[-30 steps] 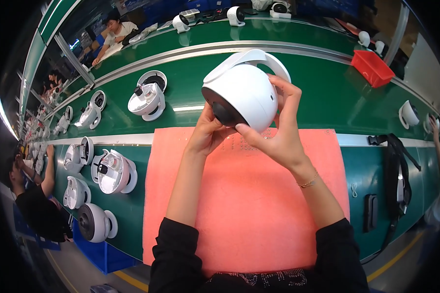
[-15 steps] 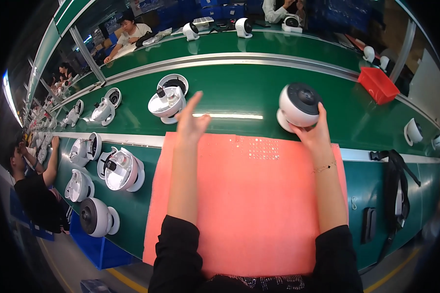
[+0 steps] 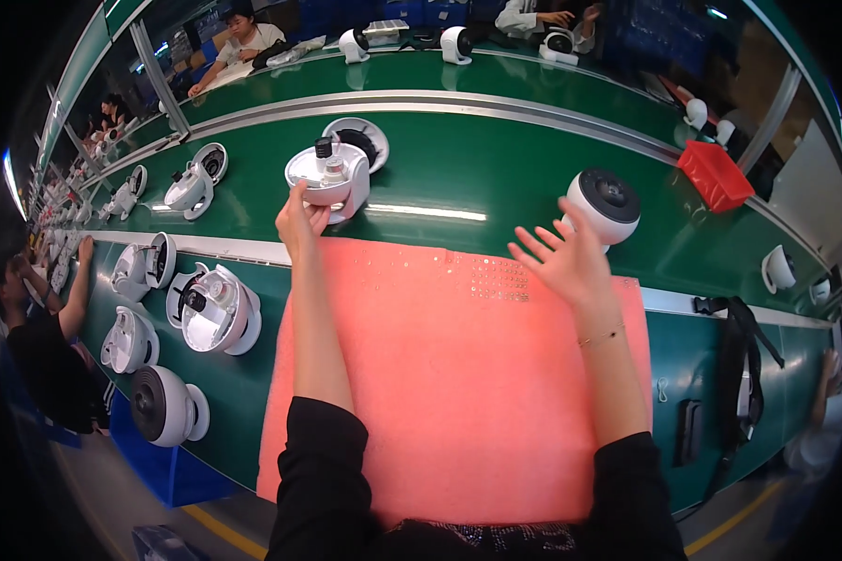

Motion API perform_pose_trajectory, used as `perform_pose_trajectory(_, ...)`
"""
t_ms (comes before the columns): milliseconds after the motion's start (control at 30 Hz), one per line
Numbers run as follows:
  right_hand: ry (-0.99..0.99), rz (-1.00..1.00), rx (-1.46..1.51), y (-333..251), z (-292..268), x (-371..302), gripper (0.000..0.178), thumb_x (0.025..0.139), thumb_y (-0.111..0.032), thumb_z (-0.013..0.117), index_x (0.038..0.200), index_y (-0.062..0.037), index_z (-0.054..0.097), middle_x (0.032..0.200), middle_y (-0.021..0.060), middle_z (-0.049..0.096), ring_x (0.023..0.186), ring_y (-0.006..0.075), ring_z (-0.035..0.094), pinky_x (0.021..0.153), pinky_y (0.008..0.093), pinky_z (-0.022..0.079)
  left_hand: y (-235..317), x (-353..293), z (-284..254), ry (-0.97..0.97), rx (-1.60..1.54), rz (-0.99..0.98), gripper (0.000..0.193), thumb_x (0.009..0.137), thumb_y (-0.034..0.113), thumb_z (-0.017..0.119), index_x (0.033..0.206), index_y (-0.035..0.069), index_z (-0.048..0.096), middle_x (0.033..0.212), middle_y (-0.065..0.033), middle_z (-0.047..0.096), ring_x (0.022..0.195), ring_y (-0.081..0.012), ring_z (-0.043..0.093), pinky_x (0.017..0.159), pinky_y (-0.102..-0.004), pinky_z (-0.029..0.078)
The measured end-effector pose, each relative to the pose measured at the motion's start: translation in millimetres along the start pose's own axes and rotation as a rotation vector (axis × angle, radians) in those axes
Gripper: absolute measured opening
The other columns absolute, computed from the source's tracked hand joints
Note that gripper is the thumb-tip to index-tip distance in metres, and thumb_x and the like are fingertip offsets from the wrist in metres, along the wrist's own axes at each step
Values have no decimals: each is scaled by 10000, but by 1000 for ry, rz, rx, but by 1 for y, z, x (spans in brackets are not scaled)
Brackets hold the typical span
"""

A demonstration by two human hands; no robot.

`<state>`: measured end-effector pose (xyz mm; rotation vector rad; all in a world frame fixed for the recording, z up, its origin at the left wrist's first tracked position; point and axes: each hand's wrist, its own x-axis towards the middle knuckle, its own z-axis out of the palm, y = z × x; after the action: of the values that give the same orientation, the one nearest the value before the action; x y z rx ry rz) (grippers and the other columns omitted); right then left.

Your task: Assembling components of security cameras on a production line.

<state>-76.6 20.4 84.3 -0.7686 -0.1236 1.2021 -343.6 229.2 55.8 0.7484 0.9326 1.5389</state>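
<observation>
My left hand (image 3: 301, 224) is closed on the lower front of an opened round white camera unit (image 3: 320, 190), beyond the mat's far left corner. Its black-and-white inner parts face up, and its round lid (image 3: 376, 142) is tipped back behind it. My right hand (image 3: 571, 260) is raised over the mat's far right part, fingers spread and holding nothing. Just beyond it stands a closed white camera unit (image 3: 617, 224) with a dark grey round face, partly covered by the fingers. Under my forearms lies the pink foam mat (image 3: 458, 393), with rows of small shiny screws (image 3: 499, 279) near its far edge.
At left stand several opened white units (image 3: 220, 313) and a closed one (image 3: 164, 407) with a dark face. More units line the green conveyor. A red bin (image 3: 716, 176) sits at far right, a black strap (image 3: 739, 374) at right. Other people work nearby.
My left hand has gone from empty to gripping the opened unit, which has turned slightly. My right hand has let go of the closed unit and drawn back with fingers spread.
</observation>
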Motion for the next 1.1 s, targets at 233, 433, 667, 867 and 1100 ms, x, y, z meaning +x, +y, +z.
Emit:
perform_pose_trajectory(233,-194,-1244,-1469,27,6,-26,914,629,-95,751,1366,-140,212,1292,185,204,1187,366,274,975,437,318,57,-48,22,-173,375,-49,628,735,519,496,1016,-39,554,827,-235,606,660,-241,638,567,-245,512)
perform_pose_trajectory(433,-72,-1676,-1547,7,-10,-58,569,587,42,710,1098,-181,597,1282,155,281,1212,365,297,964,418,337,74,-93,50,-498,371,-120,528,738,506,462,898,24,605,679,-98,628,578,-166,609,554,-259,505)
perform_pose_trajectory(667,-476,-1672,-1547,-26,-24,-120,295,635,32,662,885,-99,579,1029,136,569,953,382,529,765,414,492,59,-97,49,-761,329,-283,413,773,404,564,958,38,610,923,-72,622,839,-146,594,735,-265,454)
perform_pose_trajectory(867,-690,-432,-1191,-14,-24,-171,394,650,-34,733,1000,28,562,965,142,609,858,214,611,731,293,511,4,-124,70,-1787,565,-615,290,835,209,574,945,-53,635,891,-77,647,829,-121,581,758,-245,454)
perform_pose_trajectory(1100,-716,37,-1149,-10,-11,-198,503,709,-36,715,1163,9,505,1093,137,553,992,214,575,827,315,490,-15,-200,84,-2358,663,-517,342,896,305,506,968,-14,607,888,-60,647,814,-87,570,729,-257,455)
